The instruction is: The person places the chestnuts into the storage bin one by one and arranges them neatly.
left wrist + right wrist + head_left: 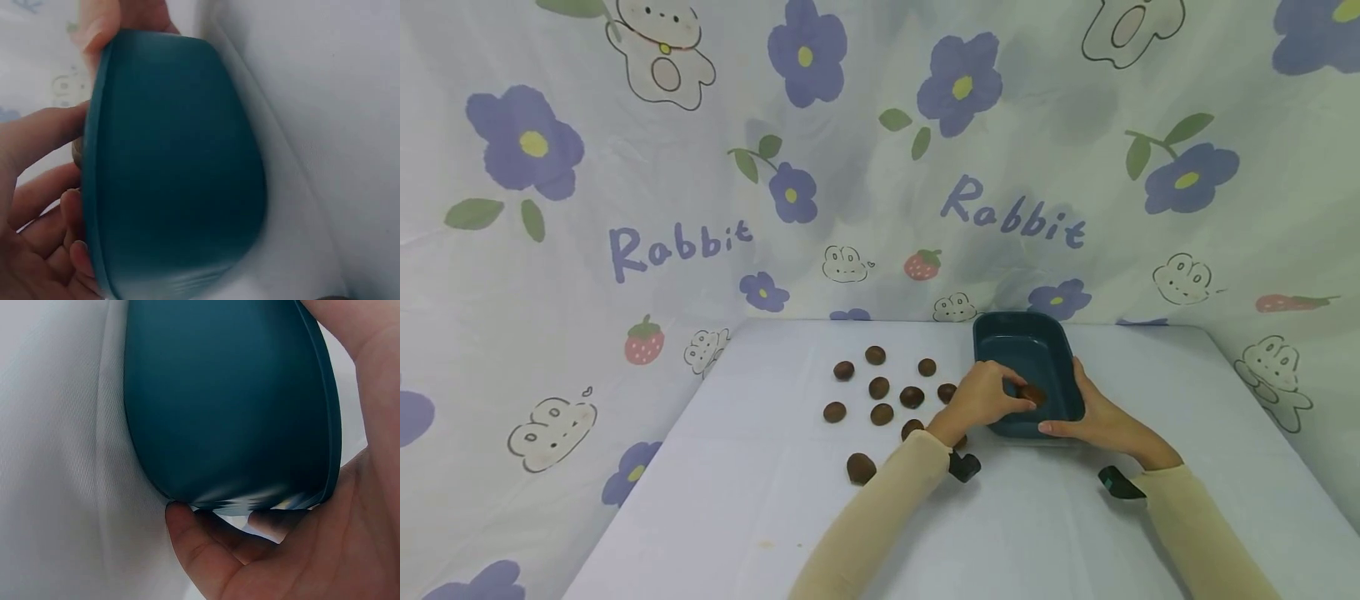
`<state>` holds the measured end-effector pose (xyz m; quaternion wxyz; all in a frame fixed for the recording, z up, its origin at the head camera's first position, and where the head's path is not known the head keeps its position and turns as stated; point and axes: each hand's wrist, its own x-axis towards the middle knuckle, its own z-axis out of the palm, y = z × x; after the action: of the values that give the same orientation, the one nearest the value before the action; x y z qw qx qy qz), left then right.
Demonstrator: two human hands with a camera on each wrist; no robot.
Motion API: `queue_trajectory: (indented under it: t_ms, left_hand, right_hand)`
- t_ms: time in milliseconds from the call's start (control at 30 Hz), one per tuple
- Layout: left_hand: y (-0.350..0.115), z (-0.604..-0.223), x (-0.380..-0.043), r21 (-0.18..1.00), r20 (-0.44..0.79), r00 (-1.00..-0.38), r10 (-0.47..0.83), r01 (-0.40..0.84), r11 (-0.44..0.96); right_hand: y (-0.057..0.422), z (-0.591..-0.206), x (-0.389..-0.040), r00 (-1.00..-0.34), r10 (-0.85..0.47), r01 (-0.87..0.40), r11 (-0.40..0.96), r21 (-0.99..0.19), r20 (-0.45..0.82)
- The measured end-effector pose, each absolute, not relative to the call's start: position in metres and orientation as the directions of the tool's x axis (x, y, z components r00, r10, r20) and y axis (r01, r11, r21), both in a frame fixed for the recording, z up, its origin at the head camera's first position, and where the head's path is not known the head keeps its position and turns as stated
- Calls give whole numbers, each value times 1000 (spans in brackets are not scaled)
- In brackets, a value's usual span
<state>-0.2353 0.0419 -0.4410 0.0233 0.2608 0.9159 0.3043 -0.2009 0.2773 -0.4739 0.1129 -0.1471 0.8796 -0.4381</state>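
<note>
A dark teal rectangular box (pixel 1017 346) stands at the back right of the white table. My right hand (pixel 1101 417) grips its right side, thumb at the near rim; in the right wrist view its curled fingers (pixel 203 550) lie along the outer wall. My left hand (pixel 981 393) reaches over the near left rim and pinches a brown chestnut (pixel 1033 394) above the box's inside. From the left wrist view, the chestnut (pixel 76 152) is mostly hidden behind the fingers and the rim.
Several loose chestnuts (pixel 912 397) lie left of the box, a few partly behind my left wrist. A larger-looking chestnut (pixel 861 468) sits nearer, beside the left sleeve (pixel 880 517). Behind the table hangs a printed cloth (pixel 865 150) with flowers and rabbits.
</note>
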Motion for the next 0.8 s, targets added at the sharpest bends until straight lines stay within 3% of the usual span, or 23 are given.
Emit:
queue_trajectory:
  t_ms: [333,800]
  left_hand:
    - [59,-441,-240,435,-2,-866,500,450,780]
    - [74,-446,-241,283,-42,-858,512,481,830]
  right_hand:
    - [277,-474,-201,-931,-361,-170,565,-807,-57]
    - [275,-478,-205,-913,-405,-261,503,-824,42]
